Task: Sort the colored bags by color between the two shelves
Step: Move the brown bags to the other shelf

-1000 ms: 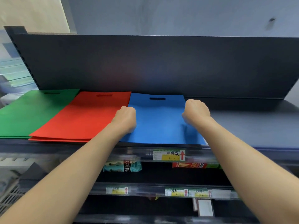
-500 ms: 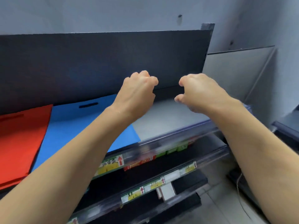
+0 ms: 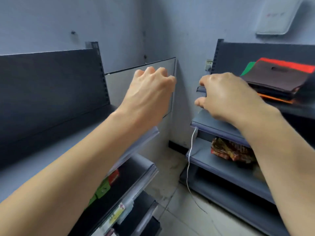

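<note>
Looks down from head height into a corner between two dark shelf units. Shows the left hand [image 3: 150,94] raised with fingers curled into a fist, gripping nothing, and the right hand [image 3: 228,97] likewise curled and empty, near the right unit. Finds the mixed pile of bags [image 3: 272,80] on the right top shelf [image 3: 296,109]: brown uppermost, with a red bag [image 3: 289,64] and a green bag [image 3: 248,69] peeking out behind. Suggests thin, limp, light fabric, likely to slide off the stack; best pinched at an edge or through the handle slot [image 3: 279,68]. Shows a bare stretch of the left shelf [image 3: 68,147] and snack packets [image 3: 228,149] lower on the right.
</note>
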A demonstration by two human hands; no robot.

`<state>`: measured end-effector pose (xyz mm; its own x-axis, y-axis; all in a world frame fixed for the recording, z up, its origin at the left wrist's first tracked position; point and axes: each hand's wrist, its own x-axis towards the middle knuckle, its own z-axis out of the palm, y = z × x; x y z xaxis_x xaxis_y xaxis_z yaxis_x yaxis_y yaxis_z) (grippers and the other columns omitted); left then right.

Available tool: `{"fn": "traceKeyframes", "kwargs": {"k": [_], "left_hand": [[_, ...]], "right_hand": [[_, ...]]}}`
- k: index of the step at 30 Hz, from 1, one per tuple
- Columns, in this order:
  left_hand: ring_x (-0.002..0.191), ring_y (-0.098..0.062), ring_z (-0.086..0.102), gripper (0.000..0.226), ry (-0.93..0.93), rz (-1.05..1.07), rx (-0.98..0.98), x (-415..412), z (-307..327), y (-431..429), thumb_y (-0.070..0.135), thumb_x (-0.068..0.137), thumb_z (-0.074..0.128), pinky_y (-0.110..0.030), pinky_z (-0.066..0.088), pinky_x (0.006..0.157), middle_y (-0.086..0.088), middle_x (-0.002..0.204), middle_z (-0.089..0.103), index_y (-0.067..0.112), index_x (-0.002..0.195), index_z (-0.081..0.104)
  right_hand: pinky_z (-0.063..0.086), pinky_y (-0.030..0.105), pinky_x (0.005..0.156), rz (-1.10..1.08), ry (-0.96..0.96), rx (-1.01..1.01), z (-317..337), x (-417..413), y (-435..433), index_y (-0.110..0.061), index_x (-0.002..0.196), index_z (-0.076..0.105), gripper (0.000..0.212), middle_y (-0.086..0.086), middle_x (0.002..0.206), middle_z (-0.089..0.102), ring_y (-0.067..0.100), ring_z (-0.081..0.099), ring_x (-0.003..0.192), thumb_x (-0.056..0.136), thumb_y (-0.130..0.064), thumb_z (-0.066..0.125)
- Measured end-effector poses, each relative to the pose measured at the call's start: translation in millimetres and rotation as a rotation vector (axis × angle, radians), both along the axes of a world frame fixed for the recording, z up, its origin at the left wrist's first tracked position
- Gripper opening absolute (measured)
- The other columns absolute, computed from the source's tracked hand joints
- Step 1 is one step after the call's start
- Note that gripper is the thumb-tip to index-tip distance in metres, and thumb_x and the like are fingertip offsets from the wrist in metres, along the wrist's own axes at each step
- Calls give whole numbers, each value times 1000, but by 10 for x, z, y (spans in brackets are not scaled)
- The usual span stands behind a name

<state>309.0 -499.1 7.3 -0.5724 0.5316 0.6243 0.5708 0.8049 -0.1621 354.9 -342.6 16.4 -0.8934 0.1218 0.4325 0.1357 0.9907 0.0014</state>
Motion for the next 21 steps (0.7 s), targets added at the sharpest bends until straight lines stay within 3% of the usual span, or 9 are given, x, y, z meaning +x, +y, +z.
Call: {"fn": "traceKeyframes", "kwargs": {"k": [4, 7, 12, 21], "left_hand": [[98, -32, 52, 29, 49, -133, 26, -118, 61, 676, 3, 82, 56, -40, 38, 82, -7, 105, 59, 12, 108, 62], [95, -34, 53, 27, 75, -243, 32, -244, 103, 1118, 3, 81, 58, -41, 40, 79, -8, 99, 59, 11, 106, 63], [99, -31, 52, 29, 46, -334, 22, -688, 53, 1774, 4, 84, 57, -39, 40, 82, -6, 106, 59, 14, 111, 60], [103, -31, 52, 29, -2, -391, 20, -1841, 13, 2719, 7, 88, 52, -33, 35, 74, -6, 112, 58, 15, 115, 57]], "right_hand": [[29, 32, 69, -152, 87, 33, 79, 118, 632, -10, 108, 58, 28, 19, 108, 61, 37, 54, 103, 90, -30, 60], [34, 34, 72, -262, 96, 32, 109, 132, 1038, -10, 111, 57, 30, 19, 112, 61, 36, 53, 105, 90, -31, 60], [43, 40, 86, -453, 101, -18, 98, -12, 1605, -11, 123, 54, 39, 18, 122, 58, 38, 50, 113, 91, -33, 58], [45, 40, 84, -621, 170, -76, 131, -928, 2450, -10, 119, 58, 39, 16, 117, 61, 39, 53, 109, 91, -38, 55]]}}
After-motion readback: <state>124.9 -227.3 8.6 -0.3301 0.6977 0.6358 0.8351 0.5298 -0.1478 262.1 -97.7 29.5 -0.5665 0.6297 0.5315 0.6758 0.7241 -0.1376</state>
